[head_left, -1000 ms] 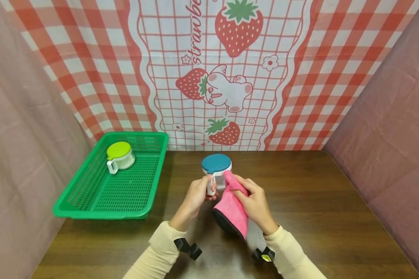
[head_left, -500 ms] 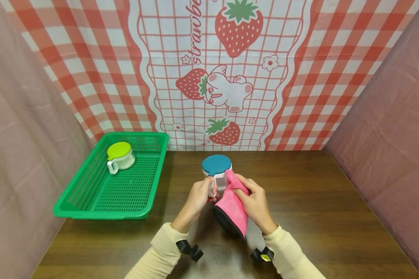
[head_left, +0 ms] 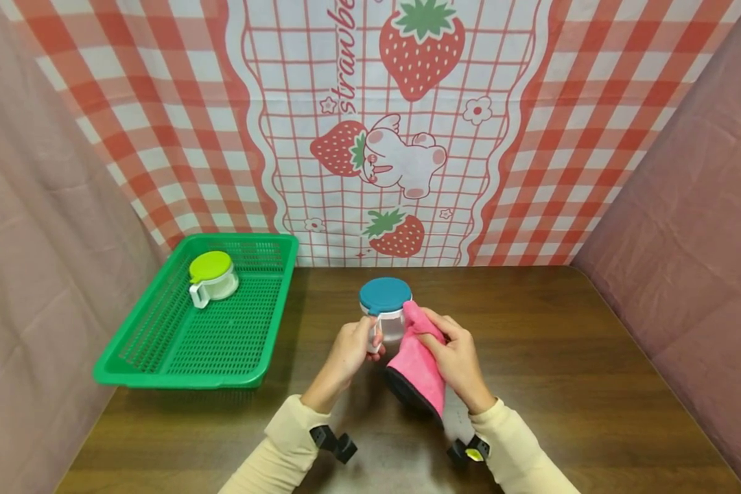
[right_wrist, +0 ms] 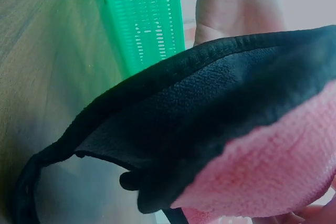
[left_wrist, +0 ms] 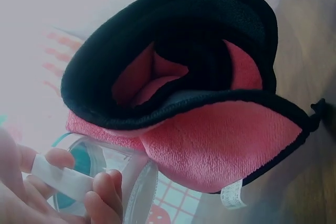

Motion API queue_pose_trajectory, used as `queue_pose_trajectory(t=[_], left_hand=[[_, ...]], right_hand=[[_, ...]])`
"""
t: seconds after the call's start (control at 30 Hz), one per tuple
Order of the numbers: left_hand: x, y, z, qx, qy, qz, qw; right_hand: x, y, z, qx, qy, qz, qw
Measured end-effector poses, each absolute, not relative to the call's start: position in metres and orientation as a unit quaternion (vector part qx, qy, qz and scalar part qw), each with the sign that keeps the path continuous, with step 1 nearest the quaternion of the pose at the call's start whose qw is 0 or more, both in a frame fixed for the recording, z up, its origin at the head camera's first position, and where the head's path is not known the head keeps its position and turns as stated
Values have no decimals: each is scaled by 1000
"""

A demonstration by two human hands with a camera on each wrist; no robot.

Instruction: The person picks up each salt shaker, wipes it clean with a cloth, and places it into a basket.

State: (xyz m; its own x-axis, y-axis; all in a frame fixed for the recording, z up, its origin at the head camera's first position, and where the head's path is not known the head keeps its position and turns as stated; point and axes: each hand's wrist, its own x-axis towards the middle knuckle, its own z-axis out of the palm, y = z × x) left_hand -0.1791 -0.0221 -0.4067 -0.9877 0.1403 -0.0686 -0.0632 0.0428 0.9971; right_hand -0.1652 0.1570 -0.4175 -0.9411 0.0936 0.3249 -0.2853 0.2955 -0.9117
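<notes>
"Cloth (head_left: 421, 367) first: where is it, and which way does it point?"

"It lies just left of the right hand (head_left: 455, 350), below the fingers. The wide end faces back toward the sleeves (head_left: 284, 439), its dark rim (head_left: 407, 392) gaping like a pouch. The long axis runs away from there, narrowing to a pink tip past the thumb, against the jar (head_left: 392, 331)."

"And that hand's grip?"

"Thumb and fingers pinch the cloth near its narrow end. From the left wrist, a white tag (left_wrist: 232, 195) shows on the wide end."

"What about the left hand (head_left: 352, 346)?"

"Fingers curled round the jar's white handle (left_wrist: 60, 177). The handle points back into that hand; the jar's body is just beyond the fingers, blue lid (head_left: 385, 295) uppermost. I can't tell whether its base touches the table (head_left: 562, 357)."

"Farther out?"

"Well left of the left hand sits a green basket (head_left: 179, 381). Toward its far end stands a second jar (head_left: 213, 271), lime lid up, handle turned to the near side. Beyond both hands hangs a strawberry-print backdrop (head_left: 481, 75) with red checks."
</notes>
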Motion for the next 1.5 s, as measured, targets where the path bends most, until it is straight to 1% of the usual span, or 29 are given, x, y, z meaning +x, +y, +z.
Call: queue_pose_trajectory(t=[0.23,0.43,0.57,0.93,1.23,1.5], left_hand=[[-178,-24,-407,24,722,687,78],[-178,-24,-407,21,726,683,81],[-177,-25,-407,25,727,681,84],[-177,-30,-408,58,737,667,92],[-177,-41,-403,103,734,662,109],[-176,-48,-404,156,749,634,111]], right_hand=[[-170,163,-418,44,-773,617,142],[-174,169,-418,11,-778,620,102],[-177,172,-416,5,-774,627,83],[-183,180,-413,14,-775,631,42],[-187,190,-413,80,-807,584,37],[-187,194,-414,82,-810,581,20]])
